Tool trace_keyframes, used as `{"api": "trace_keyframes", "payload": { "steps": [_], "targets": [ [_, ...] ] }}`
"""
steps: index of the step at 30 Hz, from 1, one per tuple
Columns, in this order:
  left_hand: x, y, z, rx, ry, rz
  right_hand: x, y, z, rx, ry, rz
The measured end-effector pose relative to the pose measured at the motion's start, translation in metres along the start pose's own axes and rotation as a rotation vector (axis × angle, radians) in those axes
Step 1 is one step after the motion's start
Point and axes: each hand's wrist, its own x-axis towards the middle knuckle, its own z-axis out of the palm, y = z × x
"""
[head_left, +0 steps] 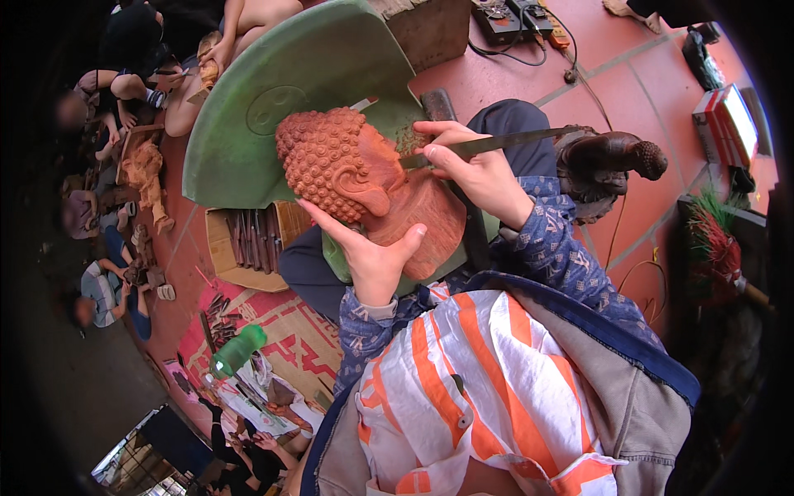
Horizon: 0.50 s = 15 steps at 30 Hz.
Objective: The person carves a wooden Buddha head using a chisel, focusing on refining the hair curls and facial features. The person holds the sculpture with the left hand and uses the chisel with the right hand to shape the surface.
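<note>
A reddish carved wooden Buddha bust (322, 157) with curled hair lies tilted over my lap, its face turned to the right. My left hand (376, 256) cradles it, thumb on the neck block and fingers stretched along the back of the head. With closed fingers my right hand (488, 178) grips a long flat file (513, 142), whose tip meets the bust around the chin. Behind and under the bust is a green plastic chair (223, 157) with wood dust on it. The fingers of my left hand partly cover the neck.
A cardboard box (217, 248) of dark rod-like tools stands left of my knee. Dark carved wood (604, 169) lies to my right, near cables and a black electrical box (504, 25). A green bottle (237, 351) lies on a patterned mat. Other people work with carvings at far left.
</note>
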Motion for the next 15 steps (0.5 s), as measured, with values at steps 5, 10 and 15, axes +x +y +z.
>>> {"api": "trace_keyframes", "payload": {
  "steps": [5,10,15],
  "targets": [
    [0.003,0.004,0.002,-0.037,0.001,-0.015,-0.007,-0.003,0.002,-0.143,-0.061,-0.084],
    [0.001,0.007,-0.001,-0.017,-0.008,-0.013,-0.005,0.010,-0.006,0.048,0.094,0.088],
    [0.001,0.002,0.001,-0.041,0.001,-0.022,-0.007,-0.022,0.001,-0.052,0.002,0.090]
  ]
}}
